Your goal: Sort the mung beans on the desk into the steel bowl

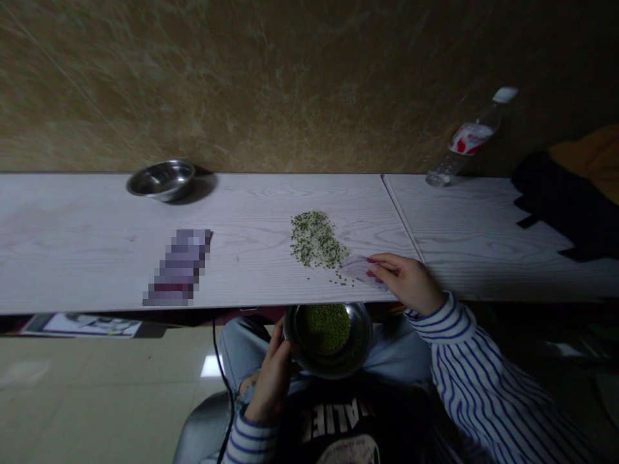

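Observation:
My left hand (276, 370) grips the side of a metal bowl (362, 345), just below the table's front edge. Green beans, like mung beans (326, 327), lie in this bowl. On the table, a thin translucent purplish card (356, 269) is pinched between the thumb and fingers of my right hand (399, 277). Its left end reaches the lower right edge of a spread pile of green beans and white grains (316, 240). A few loose beans are scattered between the pile and the table edge.
A second metal bowl (162, 182) stands at the back left by the wall. Nearer the front is a blurred-out flat rectangular object (180, 265). A clear plastic bottle (467, 143) stands back right, beside dark cloth (565, 200). The pale wooden table (251, 258) has a seam right of the pile.

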A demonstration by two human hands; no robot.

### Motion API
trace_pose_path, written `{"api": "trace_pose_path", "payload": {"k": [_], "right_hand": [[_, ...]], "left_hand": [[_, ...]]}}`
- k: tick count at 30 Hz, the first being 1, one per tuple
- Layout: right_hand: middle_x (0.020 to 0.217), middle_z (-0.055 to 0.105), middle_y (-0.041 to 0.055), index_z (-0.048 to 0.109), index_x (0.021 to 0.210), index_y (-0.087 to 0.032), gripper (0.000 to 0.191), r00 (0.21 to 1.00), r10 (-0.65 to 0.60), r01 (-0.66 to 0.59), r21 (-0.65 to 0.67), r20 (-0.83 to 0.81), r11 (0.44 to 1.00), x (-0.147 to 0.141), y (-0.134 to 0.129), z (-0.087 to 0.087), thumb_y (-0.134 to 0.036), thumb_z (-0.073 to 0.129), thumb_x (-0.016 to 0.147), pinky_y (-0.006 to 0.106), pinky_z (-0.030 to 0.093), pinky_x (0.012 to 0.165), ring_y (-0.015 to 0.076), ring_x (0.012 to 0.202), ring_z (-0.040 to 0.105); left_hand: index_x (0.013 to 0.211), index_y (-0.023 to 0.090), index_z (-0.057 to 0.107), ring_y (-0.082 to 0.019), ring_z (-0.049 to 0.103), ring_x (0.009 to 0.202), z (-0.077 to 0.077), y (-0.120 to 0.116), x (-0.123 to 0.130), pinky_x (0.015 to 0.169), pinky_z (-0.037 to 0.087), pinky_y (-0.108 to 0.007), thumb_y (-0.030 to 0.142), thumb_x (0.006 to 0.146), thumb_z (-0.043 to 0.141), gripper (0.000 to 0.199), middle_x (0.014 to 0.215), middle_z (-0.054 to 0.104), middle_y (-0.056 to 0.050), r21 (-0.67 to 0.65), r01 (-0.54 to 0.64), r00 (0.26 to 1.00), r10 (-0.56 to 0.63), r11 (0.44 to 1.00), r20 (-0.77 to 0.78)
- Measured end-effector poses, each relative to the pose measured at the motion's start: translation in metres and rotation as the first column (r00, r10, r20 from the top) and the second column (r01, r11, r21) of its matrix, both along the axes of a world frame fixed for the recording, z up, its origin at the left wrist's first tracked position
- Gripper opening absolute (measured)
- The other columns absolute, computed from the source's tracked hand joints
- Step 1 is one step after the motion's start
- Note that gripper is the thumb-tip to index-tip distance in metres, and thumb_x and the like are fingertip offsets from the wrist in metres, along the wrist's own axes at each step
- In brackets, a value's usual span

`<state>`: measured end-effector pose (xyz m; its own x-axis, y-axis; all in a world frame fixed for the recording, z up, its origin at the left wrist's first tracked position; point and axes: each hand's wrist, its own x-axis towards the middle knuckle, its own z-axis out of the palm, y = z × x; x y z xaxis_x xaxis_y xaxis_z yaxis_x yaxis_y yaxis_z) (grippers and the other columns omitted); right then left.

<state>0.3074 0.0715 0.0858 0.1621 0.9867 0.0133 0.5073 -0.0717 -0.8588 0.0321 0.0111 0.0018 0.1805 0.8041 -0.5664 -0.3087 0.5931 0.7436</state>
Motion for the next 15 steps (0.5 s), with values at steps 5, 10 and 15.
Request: {"api": "trace_pose_path", "payload": {"k": [5,10,15], "right_hand": [[0.084,0.077,0.0097,0.071,0.099,-0.015,0.025,0.999,0.042,-0.041,-0.017,0.023,0.999,-0.0061,-0.0038,0.0054,-0.027,0.058,0.081,0.033,0.06,0.07,0.0211,0.073,0.073],[0.082,0.077,0.0101,0.07,0.1,-0.013,0.026,1.0,0.014,-0.014,-0.004,-0.004,1.0,-0.0059,-0.0041,0.007,-0.027,0.058,0.081,0.033,0.06,0.067,0.021,0.071,0.073],[0.081,0.077,0.0091,0.071,0.098,-0.014,0.024,1.0,0.023,-0.023,0.008,0.013,1.0,-0.0067,0.0011,0.005,-0.025,0.059,0.08,0.032,0.06,0.068,0.0207,0.071,0.073]], "left_hand": [[0.136,0.03,0.048,-0.021,0.057,0.09,-0.0022,0.0001,0.0,0.066,0.047,-0.028,0.031,0.08,0.059,0.057,0.121,0.061,-0.005,0.009,-0.001,1.0,0.001,1.0,0.0],[0.135,0.028,0.048,-0.019,0.056,0.084,0.0013,0.0005,0.0008,0.067,0.048,-0.029,0.029,0.079,0.059,0.058,0.116,0.063,-0.005,0.002,-0.001,1.0,0.001,1.0,0.011],[0.138,0.027,0.047,-0.02,0.058,0.086,0.0036,0.0016,0.0022,0.068,0.048,-0.03,0.028,0.077,0.061,0.062,0.119,0.063,-0.006,-0.027,-0.013,1.0,0.013,1.0,0.019]]}}
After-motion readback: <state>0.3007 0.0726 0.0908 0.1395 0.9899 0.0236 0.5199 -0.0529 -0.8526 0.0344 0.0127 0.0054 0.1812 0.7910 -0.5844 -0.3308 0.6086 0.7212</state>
